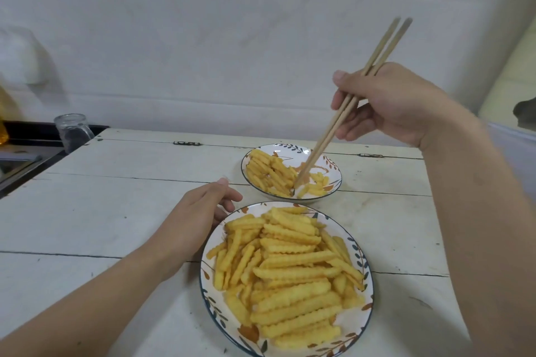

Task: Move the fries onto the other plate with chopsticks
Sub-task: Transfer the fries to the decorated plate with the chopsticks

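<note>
On the white plank table [116,211], a pair of long pale wooden chopsticks [356,101] is gripped by the right hand [385,104], tips lowered among yellow crinkle-cut fries [272,174] in the far leaf-patterned plate [333,171]. The near leaf-patterned plate [208,295], heaped with fries, is touched by the relaxed, empty left hand [197,211].

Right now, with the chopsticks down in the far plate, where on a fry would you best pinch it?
Probably at the middle of a loose fry near the chopsticks tips, coming from above with the tips across its narrow width. It lies flat and apart from the pile, so a mid-length pinch should keep it balanced.
</note>
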`<state>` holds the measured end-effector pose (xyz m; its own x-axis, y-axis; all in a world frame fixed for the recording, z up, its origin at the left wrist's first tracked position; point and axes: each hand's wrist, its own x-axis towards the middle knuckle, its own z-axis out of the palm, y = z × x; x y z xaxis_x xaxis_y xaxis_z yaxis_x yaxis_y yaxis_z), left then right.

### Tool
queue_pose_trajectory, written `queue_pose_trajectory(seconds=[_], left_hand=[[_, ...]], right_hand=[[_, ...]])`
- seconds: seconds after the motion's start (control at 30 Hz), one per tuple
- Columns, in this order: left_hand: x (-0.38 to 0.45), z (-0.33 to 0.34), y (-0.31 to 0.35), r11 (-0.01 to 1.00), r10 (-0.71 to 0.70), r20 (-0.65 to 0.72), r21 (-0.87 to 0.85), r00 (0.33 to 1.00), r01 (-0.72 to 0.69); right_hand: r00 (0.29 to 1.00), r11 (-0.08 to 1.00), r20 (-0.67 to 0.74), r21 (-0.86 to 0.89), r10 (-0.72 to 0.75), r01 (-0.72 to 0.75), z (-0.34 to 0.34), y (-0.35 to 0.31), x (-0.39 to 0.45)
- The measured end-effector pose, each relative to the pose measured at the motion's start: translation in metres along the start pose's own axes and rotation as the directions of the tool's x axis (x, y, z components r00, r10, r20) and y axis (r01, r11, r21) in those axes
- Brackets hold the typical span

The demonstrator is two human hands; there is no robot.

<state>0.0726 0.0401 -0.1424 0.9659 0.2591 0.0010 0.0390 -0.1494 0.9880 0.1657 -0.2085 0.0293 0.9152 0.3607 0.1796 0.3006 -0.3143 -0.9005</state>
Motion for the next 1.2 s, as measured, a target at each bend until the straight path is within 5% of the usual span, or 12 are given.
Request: queue_pose_trajectory(seconds=[0.1,0.63,0.9,1.2], left_hand=[[0.0,0.001,0.0,1.0,0.0,-0.004,0.007,1.0,0.0],[0.0,0.0,0.001,1.0,-0.009,0.002,0.025,1.0,0.009],[0.0,0.0,0.001,1.0,-0.013,-0.005,-0.006,1.0,0.013],[-0.001,0.001,0.003,1.0,-0.009,-0.006,0.009,1.0,0.009]], right_hand=[[0.99,1.0,-0.138,-0.025,-0.012,0.008,0.011,0.015,0.015],[0.97,0.997,-0.239,-0.075,-0.037,0.02,0.055,0.043,0.036],[0.978,0.993,-0.205,-0.117,-0.046,0.022,0.064,0.044,0.035],[0.988,0.996,-0.151,0.075,-0.038,0.05,0.016,0.006,0.013]])
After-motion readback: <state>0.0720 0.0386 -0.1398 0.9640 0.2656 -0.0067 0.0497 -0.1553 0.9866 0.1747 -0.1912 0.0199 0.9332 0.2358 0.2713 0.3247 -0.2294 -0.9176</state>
